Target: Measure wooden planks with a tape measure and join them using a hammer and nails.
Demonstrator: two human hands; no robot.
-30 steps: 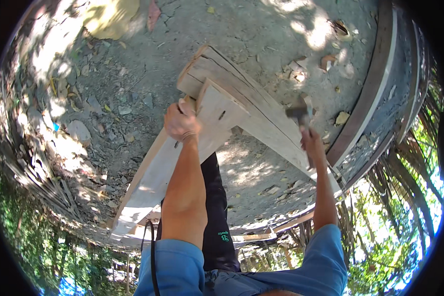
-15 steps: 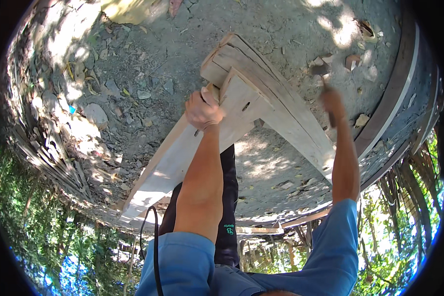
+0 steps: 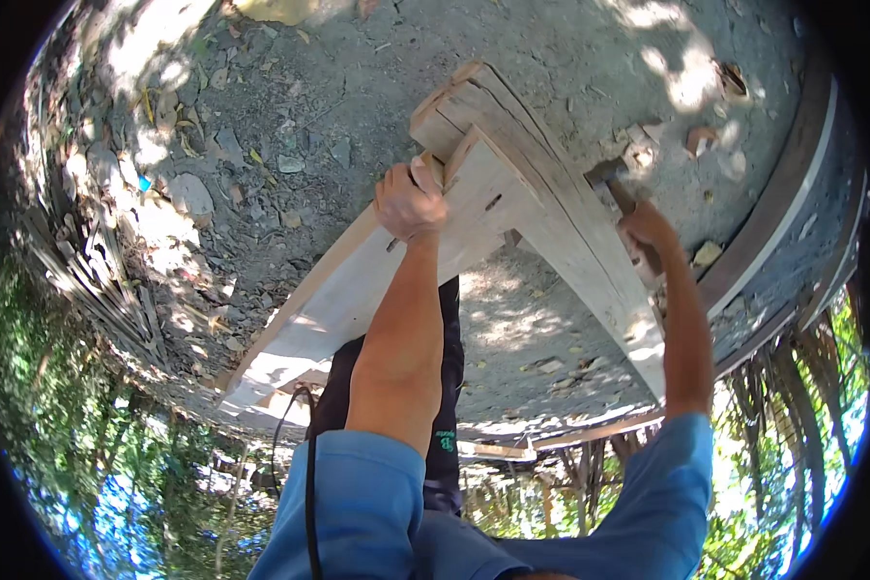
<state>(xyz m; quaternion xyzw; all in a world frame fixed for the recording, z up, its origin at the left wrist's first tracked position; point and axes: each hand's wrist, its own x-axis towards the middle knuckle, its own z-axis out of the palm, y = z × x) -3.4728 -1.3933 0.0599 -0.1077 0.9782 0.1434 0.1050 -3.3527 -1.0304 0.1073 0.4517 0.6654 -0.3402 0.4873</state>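
Observation:
My left hand (image 3: 411,201) is closed in a fist against the upper edge of a pale wooden plank (image 3: 324,300). A short tan wooden end (image 3: 431,164) shows just beyond the thumb; what the fist wraps is mostly hidden. The plank has a small dark slot (image 3: 494,201) right of the fist and meets a thick, cracked wooden beam (image 3: 551,184) at an angle. Wrapped round the handle of a hammer (image 3: 606,172), my right hand (image 3: 651,230) is at the beam's right side. The hammer's head is low beside the beam, apart from my left hand.
Dry earth with stones and leaves lies around the wood. A bundle of thin sticks (image 3: 97,285) is at the left, and a long curved-looking timber (image 3: 783,213) runs along the right. A black cable (image 3: 311,493) hangs by my left sleeve. My dark-trousered leg (image 3: 445,387) is beneath the plank.
The hammer and my right hand have moved down and the hammer head a little left, closer to the beam. The wood and my left hand appear slightly higher and further right.

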